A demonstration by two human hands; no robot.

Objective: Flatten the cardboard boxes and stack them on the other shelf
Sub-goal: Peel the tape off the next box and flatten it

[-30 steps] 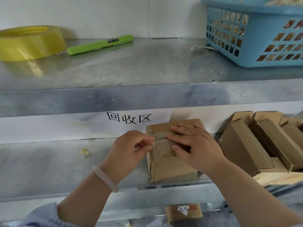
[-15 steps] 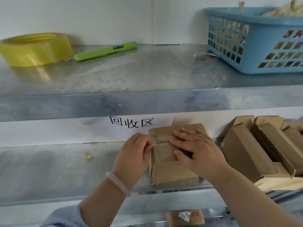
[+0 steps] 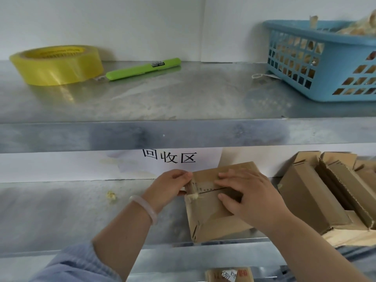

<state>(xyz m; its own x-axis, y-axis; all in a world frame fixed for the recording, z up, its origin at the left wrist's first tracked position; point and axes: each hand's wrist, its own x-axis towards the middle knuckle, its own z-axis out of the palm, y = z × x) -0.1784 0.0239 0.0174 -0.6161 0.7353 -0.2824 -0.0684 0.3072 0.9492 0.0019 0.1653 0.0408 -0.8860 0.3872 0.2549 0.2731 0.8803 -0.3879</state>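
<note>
1. Position: the cardboard box [image 3: 211,220] sits at lower centre of the frame, on the front lip of the middle shelf [image 3: 81,210], and is not yet flattened.
2. Its taped seam [image 3: 211,188] runs left to right across the top face. I judge the strip has to come off along that line, toward the left side of the frame.
3. My left hand [image 3: 168,186] is at the box's left edge, right where the seam ends. Thumb and fingers pinch the lifted tape end [image 3: 191,188].
4. My right hand [image 3: 250,198] lies flat on the top face over the right part of the seam. The fingers are straight and press down, grasping nothing.
5. The left hand is nearer the loose end, so the peel should be its job while the right pins the box against the pull.
6. Further out, a pile of other boxes [image 3: 317,200] stands near my right wrist, at the right edge.
7. A paper sign [image 3: 168,159] hangs behind the box.
8. On the upper shelf are a yellow tape roll [image 3: 57,65] at upper left, a green knife [image 3: 142,68] just beside it, and a blue basket [image 3: 325,58] at upper right.
</note>
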